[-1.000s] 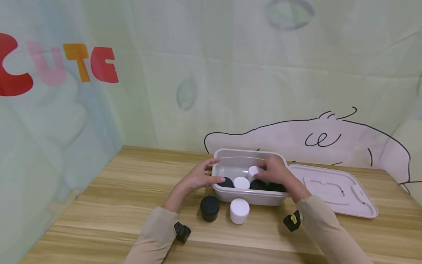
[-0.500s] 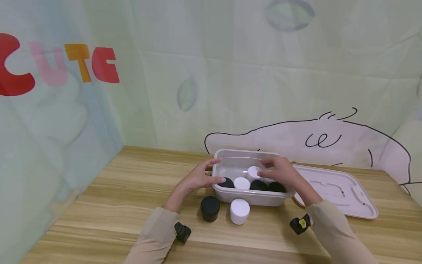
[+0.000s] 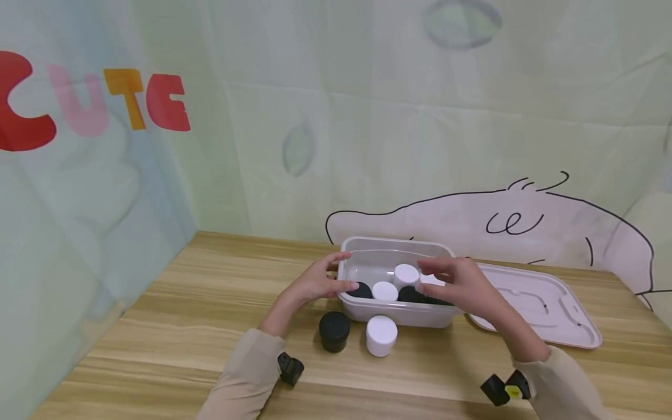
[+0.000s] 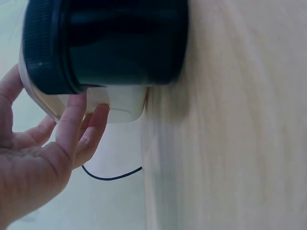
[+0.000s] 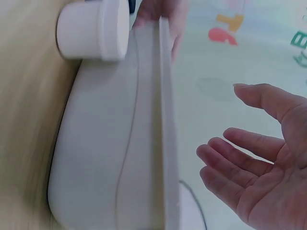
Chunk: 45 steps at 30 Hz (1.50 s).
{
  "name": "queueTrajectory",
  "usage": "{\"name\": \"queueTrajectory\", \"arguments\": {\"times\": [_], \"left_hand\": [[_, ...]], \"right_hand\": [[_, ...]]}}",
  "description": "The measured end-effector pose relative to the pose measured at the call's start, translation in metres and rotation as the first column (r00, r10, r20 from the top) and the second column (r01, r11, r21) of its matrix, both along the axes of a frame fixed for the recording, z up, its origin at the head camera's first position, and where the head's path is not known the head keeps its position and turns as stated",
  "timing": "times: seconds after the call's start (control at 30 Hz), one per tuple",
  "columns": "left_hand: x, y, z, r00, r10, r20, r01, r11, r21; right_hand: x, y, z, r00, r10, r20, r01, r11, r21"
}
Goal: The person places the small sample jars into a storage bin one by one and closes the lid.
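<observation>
My left hand [image 3: 315, 283] grips the left end of a light grey plastic box [image 3: 396, 315], its thumb over the rim and other fingers against the outer wall. Just above the box's right end hovers my right hand [image 3: 467, 286], thumb and fingers apart and nothing between them, as the right wrist view also shows. Inside, black jars [image 3: 411, 294] and a white jar [image 3: 385, 291] line the near side. Behind them stand two more white jars, one at the middle [image 3: 406, 274], the other partly hidden by the right fingers.
On the wooden table before the box stand a black jar [image 3: 334, 331] and a white jar [image 3: 381, 335]. The box's flat lid [image 3: 572, 321] lies to the right, partly behind the right forearm. A printed cloth wall [image 3: 273, 128] closes off the back and left.
My right hand has let go of a white jar in the box's back row and drawn back to the right, spreading its fingers. The left hand has stayed on the box.
</observation>
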<state>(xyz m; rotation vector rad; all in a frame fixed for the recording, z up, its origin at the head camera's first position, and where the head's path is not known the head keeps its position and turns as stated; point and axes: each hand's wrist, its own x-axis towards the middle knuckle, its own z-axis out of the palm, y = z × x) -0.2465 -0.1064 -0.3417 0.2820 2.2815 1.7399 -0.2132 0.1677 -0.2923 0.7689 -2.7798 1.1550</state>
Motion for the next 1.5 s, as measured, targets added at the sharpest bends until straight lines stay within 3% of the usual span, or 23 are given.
{"name": "queueTrajectory", "arguments": {"times": [0.3,0.6,0.77,1.0,1.5], "left_hand": [[-0.001,0.0,0.001,1.0,-0.003,-0.002,0.003,1.0,-0.012],[0.0,0.0,0.001,1.0,-0.011,-0.008,0.011,1.0,-0.011],[0.0,0.0,0.001,1.0,-0.018,-0.01,0.018,1.0,0.0],[0.001,0.0,0.001,1.0,-0.013,-0.006,0.013,1.0,0.0],[0.001,0.0,0.001,1.0,0.001,-0.008,-0.001,1.0,-0.004]], "right_hand": [[0.036,-0.001,-0.006,0.994,0.103,-0.032,-0.107,0.985,-0.139],[0.052,-0.003,-0.026,0.979,0.199,-0.05,-0.204,0.971,-0.127],[0.052,-0.005,-0.038,0.965,0.25,-0.081,-0.257,0.962,-0.093],[0.044,-0.012,-0.052,0.962,0.259,-0.082,-0.26,0.966,0.007],[0.036,-0.04,-0.061,0.951,0.274,-0.143,-0.258,0.959,0.121]]}}
